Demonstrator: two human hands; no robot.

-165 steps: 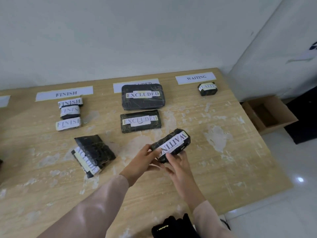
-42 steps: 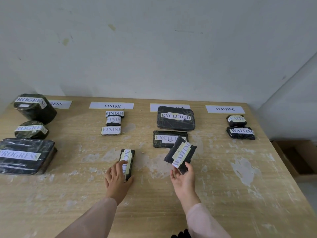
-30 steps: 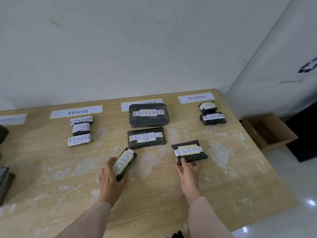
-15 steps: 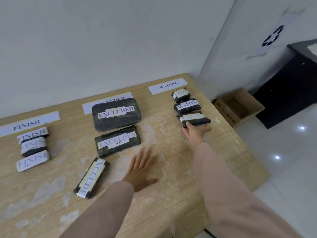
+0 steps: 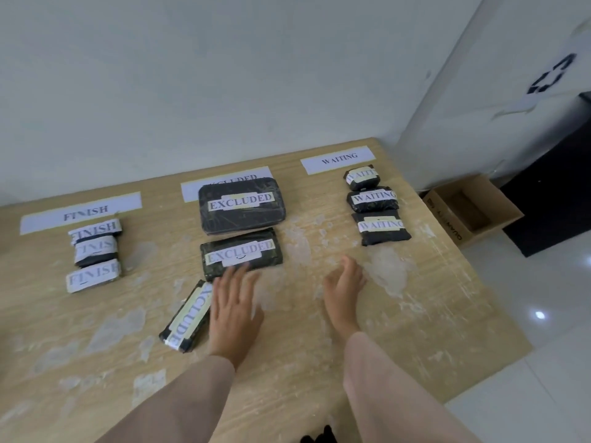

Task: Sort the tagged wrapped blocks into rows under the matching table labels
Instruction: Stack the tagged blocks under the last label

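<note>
Head view: wooden surface [image 5: 287,372] w/ three paper labels along far edge: FINISH label [image 5: 80,212], EXCLUDED label [image 5: 195,190] (partly hidden), WAITING label [image 5: 339,158].

Under FINISH: row of 3 small FINISH blocks [image 5: 94,259], touching or nearly so.

Under EXCLUDED: large EXCLUDED block [image 5: 241,206] overlapping label's near edge, flatter EXCLUDED block [image 5: 241,254] just below. Third EXCLUDED block [image 5: 187,316] lying skewed, nearer to camera, out of line w/ row, tag running lengthwise.

Under WAITING: row of 3 WAITING blocks [image 5: 374,206], close together, nearest one largest.

Left hand [image 5: 235,306] flat over surface, fingers straight and spread, grip open, holding nothing; just right of skewed block, fingertips reaching near edge of flatter EXCLUDED block. Contact w/ either: cannot tell, blurred.

Right hand [image 5: 345,290] below WAITING row, apart from it, fingers relaxed, grip open, empty.

Cardboard box [image 5: 473,209] on floor right of surface. Pale sleeves on both forearms.
</note>
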